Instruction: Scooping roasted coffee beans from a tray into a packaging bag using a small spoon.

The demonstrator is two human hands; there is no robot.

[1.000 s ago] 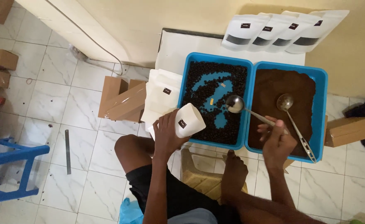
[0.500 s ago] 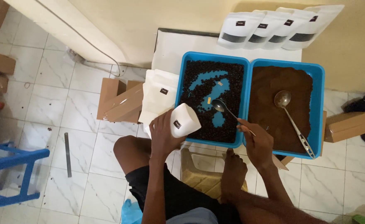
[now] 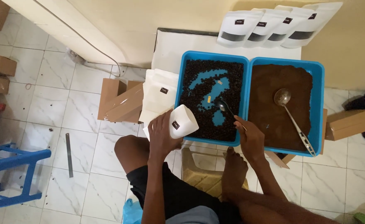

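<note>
Since half a second ago the right hand (image 3: 249, 139) has carried its metal spoon (image 3: 224, 107) down so the bowl now sits among the dark beans, while the white pouch has tipped closer to the tray edge.

The white tabletop (image 3: 170, 49) bears two blue plastic trays side by side. The left tray (image 3: 181, 74) holds dark roasted beans (image 3: 199, 74) pushed aside so bare blue shows in the middle; the right tray (image 3: 319, 83) is filled with brown ground powder (image 3: 269, 108), and a long metal ladle (image 3: 292, 118) lies across it, untouched. Four white stand-up pouches (image 3: 273, 27) lean against the wall behind. A stack of flat white pouches (image 3: 159, 93) rests left of the trays, beside brown cardboard boxes (image 3: 120, 103).

The left hand (image 3: 163, 137) is wrapped around an open white pouch (image 3: 183, 121), fingers closed on its lower body, mouth tilted toward the bean tray and touching its rim. The right hand is clamped on the spoon's handle end.

The pouch looks light, thin and floppy, likely to buckle if squeezed; holding it low around the body keeps the mouth open. The spoon is stiff and slim, best held near its end.
</note>
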